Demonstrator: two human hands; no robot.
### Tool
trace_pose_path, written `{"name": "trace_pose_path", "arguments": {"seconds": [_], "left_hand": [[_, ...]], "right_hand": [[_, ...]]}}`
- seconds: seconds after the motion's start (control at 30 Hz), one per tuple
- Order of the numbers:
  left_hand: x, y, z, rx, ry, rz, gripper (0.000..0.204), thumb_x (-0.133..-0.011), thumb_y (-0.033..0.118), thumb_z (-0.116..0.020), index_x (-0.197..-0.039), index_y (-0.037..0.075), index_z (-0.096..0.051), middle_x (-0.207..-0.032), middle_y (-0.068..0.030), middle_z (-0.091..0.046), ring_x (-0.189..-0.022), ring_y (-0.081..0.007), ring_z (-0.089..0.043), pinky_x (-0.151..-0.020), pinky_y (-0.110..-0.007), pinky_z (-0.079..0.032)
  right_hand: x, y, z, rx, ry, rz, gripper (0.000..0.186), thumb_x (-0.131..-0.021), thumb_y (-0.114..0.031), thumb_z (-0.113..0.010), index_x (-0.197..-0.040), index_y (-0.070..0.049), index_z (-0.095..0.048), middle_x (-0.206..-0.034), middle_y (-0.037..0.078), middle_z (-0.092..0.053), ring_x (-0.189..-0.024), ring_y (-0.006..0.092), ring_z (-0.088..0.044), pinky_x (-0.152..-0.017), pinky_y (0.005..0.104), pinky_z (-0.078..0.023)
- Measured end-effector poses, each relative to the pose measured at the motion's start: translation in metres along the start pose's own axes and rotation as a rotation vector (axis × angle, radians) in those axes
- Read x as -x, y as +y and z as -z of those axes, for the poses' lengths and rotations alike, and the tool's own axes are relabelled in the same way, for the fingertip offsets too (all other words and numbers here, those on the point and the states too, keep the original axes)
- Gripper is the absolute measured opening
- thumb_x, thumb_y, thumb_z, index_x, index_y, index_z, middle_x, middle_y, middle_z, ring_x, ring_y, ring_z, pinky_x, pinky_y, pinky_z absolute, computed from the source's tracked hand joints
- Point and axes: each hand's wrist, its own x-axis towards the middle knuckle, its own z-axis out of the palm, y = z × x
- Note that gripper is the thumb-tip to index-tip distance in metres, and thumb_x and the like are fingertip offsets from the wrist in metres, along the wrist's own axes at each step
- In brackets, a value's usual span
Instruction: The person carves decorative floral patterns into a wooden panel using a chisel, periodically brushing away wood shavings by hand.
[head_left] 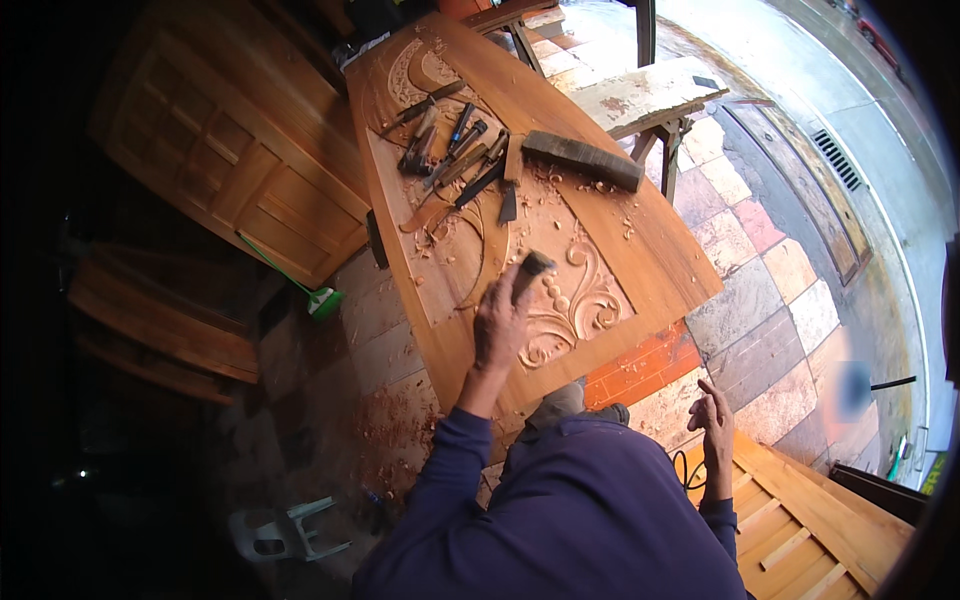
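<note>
My left hand (500, 325) is closed around a short, dark-topped wooden block (533, 272), whose exact kind I cannot make out. It is over the near end of a wooden door panel (665, 255) carved with scrolls and leaves. Beyond that hand, several carving chisels (465, 160) lie in a loose heap on the panel. To their right rests a thick, dark wooden bar (583, 160). My right hand (712, 418) is off the panel's near right corner, fingers apart and holding nothing.
Wood shavings (430, 245) are scattered over the panel and the tiled floor. Panelled doors (215, 150) lean at the left, near a green broom (323, 302). A pale plastic stool (290, 530) lies at lower left. Another wooden door (790, 520) is at lower right, and a trestle bench (650, 100) stands beyond.
</note>
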Motion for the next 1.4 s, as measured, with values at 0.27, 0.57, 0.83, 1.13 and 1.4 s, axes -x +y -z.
{"name": "trace_pose_path", "arguments": {"seconds": [0.27, 0.57, 0.83, 1.13, 1.4], "left_hand": [[-0.186, -0.148, -0.013, -0.124, 0.114, 0.099, 0.043, -0.101, 0.021, -0.07, -0.14, 0.004, -0.063, -0.136, -0.0245, -0.066, -0.125, -0.0439, -0.063, -0.105, -0.048, -0.051], [-0.309, -0.233, -0.037, -0.209, 0.084, 0.07, 0.042, -0.1, 0.016, -0.071, -0.139, 0.001, -0.064, -0.134, -0.0271, -0.061, -0.127, -0.0461, -0.058, -0.106, -0.05, -0.048], [-0.304, -0.236, -0.045, -0.231, 0.148, -0.003, 0.046, -0.1, 0.02, -0.072, -0.142, 0.003, -0.064, -0.126, -0.0236, -0.064, -0.119, -0.0425, -0.061, -0.102, -0.049, -0.049], [-0.257, -0.114, -0.099, -0.307, -0.322, -0.065, 0.089, -0.096, 0.025, -0.076, -0.169, 0.017, -0.026, -0.114, -0.0361, -0.069, -0.104, -0.054, -0.068, -0.087, -0.056, -0.056], [-0.237, -0.135, -0.077, 0.059, -0.076, 0.04, 0.088, -0.097, 0.012, -0.07, -0.171, 0.02, -0.022, -0.13, -0.0295, -0.068, -0.109, -0.0463, -0.072, -0.091, -0.053, -0.058]], "right_hand": [[-0.014, 0.002, -0.027, 0.254, 0.169, -0.041, 0.043, -0.11, -0.027, -0.063, -0.145, -0.004, -0.061, -0.086, 0.002, -0.06, -0.065, 0.0075, -0.056, -0.059, 0.0238, -0.047], [0.007, 0.005, -0.056, 0.417, 0.263, -0.126, 0.044, -0.101, -0.025, -0.076, -0.138, -0.003, -0.068, -0.083, 0.004, -0.064, -0.067, 0.0104, -0.061, -0.06, 0.0266, -0.052], [0.033, 0.005, -0.094, 0.435, 0.347, -0.18, 0.043, -0.1, -0.022, -0.079, -0.137, -0.004, -0.069, -0.083, 0.001, -0.061, -0.065, 0.008, -0.056, -0.059, 0.0265, -0.048], [0.032, -0.016, -0.119, 0.564, 0.321, -0.128, 0.043, -0.095, -0.028, -0.084, -0.13, -0.006, -0.073, -0.084, 0.01, -0.072, -0.068, 0.0168, -0.065, -0.065, 0.0323, -0.054], [0.039, -0.041, -0.121, 0.617, 0.224, -0.057, 0.05, -0.101, -0.042, -0.075, -0.14, -0.011, -0.068, -0.094, 0.012, -0.072, -0.082, 0.0226, -0.069, -0.075, 0.0349, -0.056]]}}
